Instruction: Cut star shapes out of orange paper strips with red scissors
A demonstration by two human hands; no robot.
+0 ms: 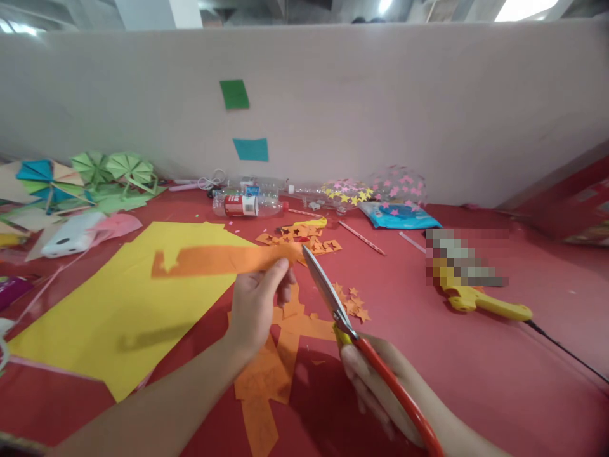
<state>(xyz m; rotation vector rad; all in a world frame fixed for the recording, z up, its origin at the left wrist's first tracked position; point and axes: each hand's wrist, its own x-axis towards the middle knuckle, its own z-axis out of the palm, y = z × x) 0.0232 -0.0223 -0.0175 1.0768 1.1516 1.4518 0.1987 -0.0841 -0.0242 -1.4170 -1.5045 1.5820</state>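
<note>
Between thumb and fingers, my left hand [259,301] pinches an orange paper strip [209,260], which stretches left over the yellow sheets and has a notched far end. My right hand [375,374] grips red-handled scissors [333,295], their tips at the strip's right end. The blades look closed or nearly so. Under my hands lie orange paper pieces [266,374]. Small cut-out orange stars [354,304] rest just behind the scissors. Farther back are orange scraps with star-shaped holes [304,238].
Yellow paper sheets [143,304] cover the left of the red table. A yellow glue gun [469,298] with a cord lies right. Plastic bottles [242,205], a blue packet [402,216] and a striped straw [364,238] lie toward the back. Folded paper pinwheels [52,184] stand far left.
</note>
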